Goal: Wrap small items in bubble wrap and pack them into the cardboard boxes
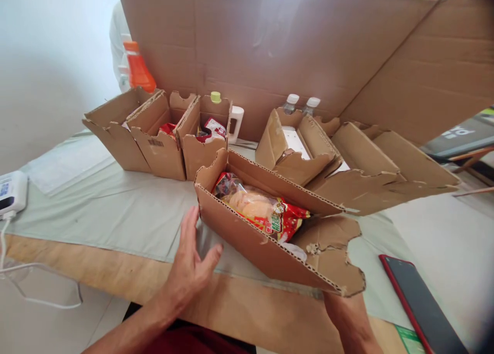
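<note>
A long open cardboard box (247, 235) sits aslant in front of me, its right end towards me. Inside it lies a bag of pale, rounded food (250, 205) in clear and red wrapping, with some crumpled clear plastic beside it. My left hand (195, 261) is open at the box's left end, thumb apart from the fingers; its fingertips are close against the corner, and whether they touch I cannot tell. My right hand (347, 313) holds the box from beneath its right end, its fingers hidden by the cardboard.
Cardboard bins with packets (158, 153) stand at the back left, near an orange bottle (139, 68) and a white handle (236, 123). More bins (363, 163) are at the right, by two white-capped bottles. A phone (420, 302) lies right; a white device (13, 192) with a cable lies left.
</note>
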Demonstrator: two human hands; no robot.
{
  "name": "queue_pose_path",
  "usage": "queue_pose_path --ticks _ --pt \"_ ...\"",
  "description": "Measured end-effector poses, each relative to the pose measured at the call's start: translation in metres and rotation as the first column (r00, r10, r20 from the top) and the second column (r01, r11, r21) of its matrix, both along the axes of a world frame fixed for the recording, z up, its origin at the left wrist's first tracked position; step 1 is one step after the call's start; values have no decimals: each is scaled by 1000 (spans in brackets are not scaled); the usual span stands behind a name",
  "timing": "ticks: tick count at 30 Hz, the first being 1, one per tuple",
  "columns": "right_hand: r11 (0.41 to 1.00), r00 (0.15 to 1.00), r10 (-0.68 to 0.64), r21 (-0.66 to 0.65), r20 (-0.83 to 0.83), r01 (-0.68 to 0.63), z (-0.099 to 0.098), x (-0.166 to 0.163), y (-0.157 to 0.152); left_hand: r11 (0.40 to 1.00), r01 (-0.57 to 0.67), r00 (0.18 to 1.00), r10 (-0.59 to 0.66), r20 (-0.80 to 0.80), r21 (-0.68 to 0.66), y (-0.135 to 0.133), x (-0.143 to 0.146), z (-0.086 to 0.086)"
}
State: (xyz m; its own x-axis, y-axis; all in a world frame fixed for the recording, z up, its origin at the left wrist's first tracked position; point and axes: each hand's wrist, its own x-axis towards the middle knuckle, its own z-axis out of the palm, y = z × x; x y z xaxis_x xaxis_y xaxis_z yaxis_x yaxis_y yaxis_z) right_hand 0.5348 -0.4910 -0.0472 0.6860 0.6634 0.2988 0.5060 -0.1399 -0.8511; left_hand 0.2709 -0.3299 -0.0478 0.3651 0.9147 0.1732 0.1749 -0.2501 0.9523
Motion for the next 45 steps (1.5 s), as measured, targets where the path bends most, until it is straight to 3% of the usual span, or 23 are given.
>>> queue_pose_path --ticks 4,10,15,19,22,27,33,37,45 --pt "999 999 28 27 17 -29 -7 17 12 985 166 984 -162 -80 45 -26 7 -5" --pt "1000 998 22 -19 63 -21 -12 4 6 906 422 889 -418 -185 -19 -8 31 5" --pt "993 986 38 -115 162 -19 -9 -7 15 887 461 866 -453 -210 -10 9 38 8" --pt "966 975 128 -246 181 -82 4 -11 26 873 486 859 -470 -202 33 20 37 7" --pt "962 969 160 -248 187 -112 15 -16 35 862 499 859 -479 -184 86 31 36 6" --pt "971 963 193 -177 190 -160 20 -17 65 893 441 890 -422 -175 90 52 34 14" --pt "971 966 198 -165 167 -171 1 -7 99 983 158 896 -102 -432 96 100 56 33" --pt "966 954 233 -154 186 -206 -9 -9 97 994 85 920 -52 -389 70 119 81 22" --pt "953 916 296 -143 272 -266 -20 -9 92 999 43 979 -46 -198 -21 116 101 -4"
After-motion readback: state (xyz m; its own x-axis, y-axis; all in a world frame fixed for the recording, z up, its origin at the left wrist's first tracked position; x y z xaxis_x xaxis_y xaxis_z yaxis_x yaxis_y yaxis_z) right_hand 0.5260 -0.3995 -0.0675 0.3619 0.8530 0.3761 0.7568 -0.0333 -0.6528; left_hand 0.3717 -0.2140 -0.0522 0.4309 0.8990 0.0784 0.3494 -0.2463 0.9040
